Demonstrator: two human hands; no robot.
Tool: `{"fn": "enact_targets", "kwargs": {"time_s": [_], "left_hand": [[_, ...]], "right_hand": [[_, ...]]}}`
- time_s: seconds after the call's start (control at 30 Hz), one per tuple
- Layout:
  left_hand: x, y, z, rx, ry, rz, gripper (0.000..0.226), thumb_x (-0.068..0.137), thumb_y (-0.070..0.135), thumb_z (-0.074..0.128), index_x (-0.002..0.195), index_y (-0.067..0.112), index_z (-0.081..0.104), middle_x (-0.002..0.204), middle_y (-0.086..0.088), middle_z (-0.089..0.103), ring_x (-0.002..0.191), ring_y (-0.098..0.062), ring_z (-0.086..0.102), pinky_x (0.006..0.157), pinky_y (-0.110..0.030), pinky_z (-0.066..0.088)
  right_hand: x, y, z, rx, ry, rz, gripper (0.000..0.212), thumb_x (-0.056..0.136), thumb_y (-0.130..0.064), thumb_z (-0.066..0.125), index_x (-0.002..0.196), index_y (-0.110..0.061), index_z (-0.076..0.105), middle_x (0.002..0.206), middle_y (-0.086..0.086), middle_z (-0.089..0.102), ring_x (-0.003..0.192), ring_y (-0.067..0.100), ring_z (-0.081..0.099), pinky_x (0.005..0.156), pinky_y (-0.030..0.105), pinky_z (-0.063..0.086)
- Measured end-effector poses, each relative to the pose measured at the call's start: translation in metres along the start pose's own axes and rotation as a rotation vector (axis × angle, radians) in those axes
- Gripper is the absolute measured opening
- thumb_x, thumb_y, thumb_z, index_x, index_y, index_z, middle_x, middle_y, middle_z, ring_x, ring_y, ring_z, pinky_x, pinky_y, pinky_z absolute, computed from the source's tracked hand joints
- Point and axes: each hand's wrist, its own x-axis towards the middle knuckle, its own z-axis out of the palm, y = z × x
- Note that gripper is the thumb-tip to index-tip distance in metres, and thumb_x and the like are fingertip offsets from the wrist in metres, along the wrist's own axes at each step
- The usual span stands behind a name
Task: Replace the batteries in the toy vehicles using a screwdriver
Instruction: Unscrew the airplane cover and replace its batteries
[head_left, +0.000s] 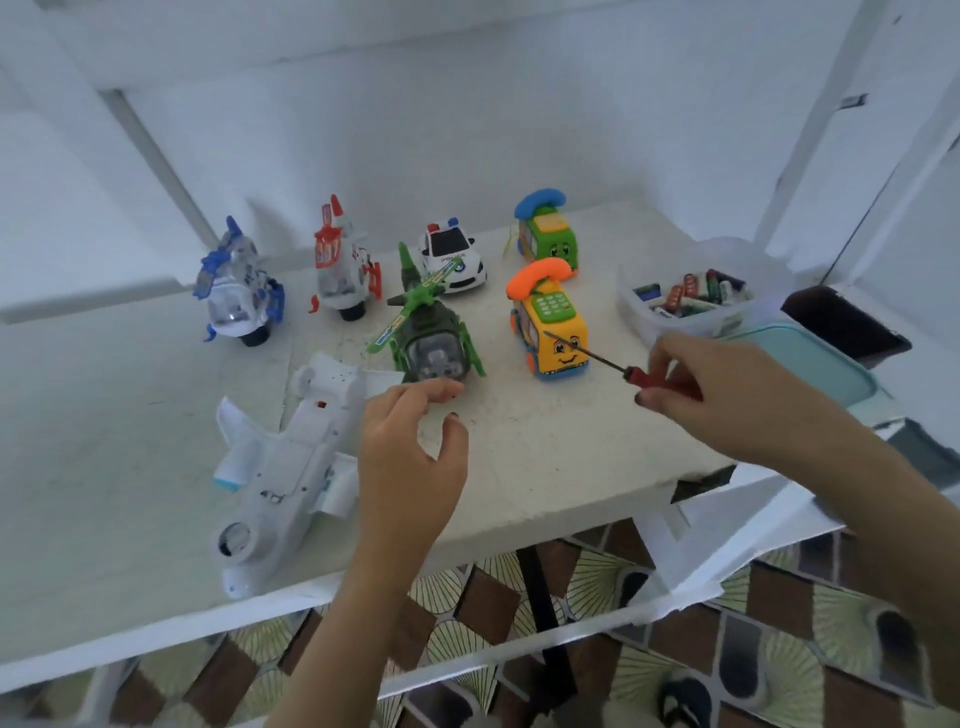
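Note:
My right hand (727, 395) holds a red-handled screwdriver (652, 382), its thin shaft pointing left over the yellow phone bus (553, 332). My left hand (410, 457) hovers open, holding nothing, just in front of the green helicopter (428, 338). A white toy airplane (291, 467) lies belly up at the left of that hand. Behind stand a blue and clear helicopter (239, 291), a red and white one (345, 270), a police car (452, 257) and a green phone bus (548, 234).
A clear tub of batteries (691, 304) sits at the right on the white table (545, 467), by a teal lid (810, 364) and a dark box (847, 322). The table's front edge runs close to my arms; patterned floor shows below.

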Motion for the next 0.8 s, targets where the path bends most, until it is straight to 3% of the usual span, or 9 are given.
{"fn": "enact_targets", "kwargs": {"time_s": [0.07,0.17,0.2,0.37,0.5,0.6,0.7,0.8], "left_hand": [[-0.003,-0.006,-0.014,0.039,0.054,-0.029,0.026,0.079,0.001,0.065,0.098,0.019,0.067,0.094,0.011,0.061,0.089,-0.001,0.048,0.085,-0.005,0.035],[-0.009,-0.017,-0.038,0.188,0.168,-0.037,0.022,0.079,0.017,0.057,0.096,0.018,0.071,0.093,0.008,0.066,0.091,-0.015,0.058,0.087,-0.034,0.044],[-0.011,-0.022,-0.046,0.24,0.198,-0.055,0.024,0.079,0.02,0.054,0.095,0.017,0.072,0.093,0.005,0.069,0.091,-0.021,0.061,0.085,-0.036,0.043],[-0.03,-0.045,-0.082,0.338,0.297,-0.216,0.034,0.082,0.036,0.051,0.1,0.015,0.07,0.1,-0.003,0.068,0.097,-0.029,0.057,0.084,-0.035,0.037],[-0.048,-0.059,-0.099,0.34,0.307,-0.3,0.05,0.078,0.053,0.053,0.111,0.017,0.065,0.111,0.0,0.063,0.105,-0.02,0.049,0.09,-0.035,0.036],[-0.061,-0.066,-0.107,0.238,0.223,-0.386,0.058,0.074,0.059,0.057,0.12,0.023,0.059,0.117,0.01,0.055,0.11,-0.008,0.041,0.094,-0.03,0.033],[-0.071,-0.073,-0.108,0.142,0.151,-0.462,0.055,0.077,0.041,0.076,0.125,0.024,0.054,0.117,0.011,0.052,0.114,-0.013,0.046,0.087,-0.02,0.034],[-0.075,-0.08,-0.107,0.104,0.132,-0.466,0.054,0.074,0.025,0.08,0.119,0.031,0.052,0.113,0.01,0.055,0.109,-0.016,0.051,0.079,-0.014,0.037]], "right_hand": [[0.0,-0.026,0.001,0.144,0.008,-0.124,0.02,0.085,-0.034,0.067,0.088,-0.019,0.053,0.073,-0.006,0.061,0.064,0.008,0.054,0.06,0.025,0.042],[0.006,-0.064,0.014,0.394,0.004,-0.281,0.023,0.075,-0.029,0.078,0.084,-0.022,0.057,0.071,-0.006,0.061,0.063,0.007,0.054,0.059,0.019,0.043],[0.008,-0.076,0.02,0.484,-0.008,-0.316,0.025,0.073,-0.027,0.08,0.083,-0.023,0.058,0.073,-0.007,0.061,0.064,0.005,0.055,0.06,0.017,0.044],[0.019,-0.131,0.052,0.822,0.005,-0.406,0.032,0.073,-0.02,0.08,0.097,-0.017,0.059,0.084,0.0,0.067,0.077,0.018,0.065,0.074,0.031,0.055],[0.025,-0.164,0.062,0.945,0.031,-0.484,0.033,0.083,-0.004,0.07,0.111,-0.016,0.055,0.086,0.002,0.067,0.072,0.006,0.068,0.072,0.016,0.054],[0.029,-0.18,0.065,0.976,0.064,-0.53,0.037,0.086,0.003,0.065,0.117,-0.015,0.054,0.091,0.005,0.067,0.074,0.002,0.067,0.072,0.01,0.05],[0.032,-0.193,0.07,0.969,0.09,-0.592,0.034,0.086,0.004,0.062,0.112,-0.017,0.054,0.093,0.004,0.066,0.079,0.004,0.068,0.078,0.013,0.052],[0.036,-0.203,0.076,0.973,0.069,-0.627,0.034,0.087,0.006,0.059,0.108,-0.019,0.051,0.094,0.001,0.064,0.081,0.008,0.068,0.08,0.02,0.055]]}}
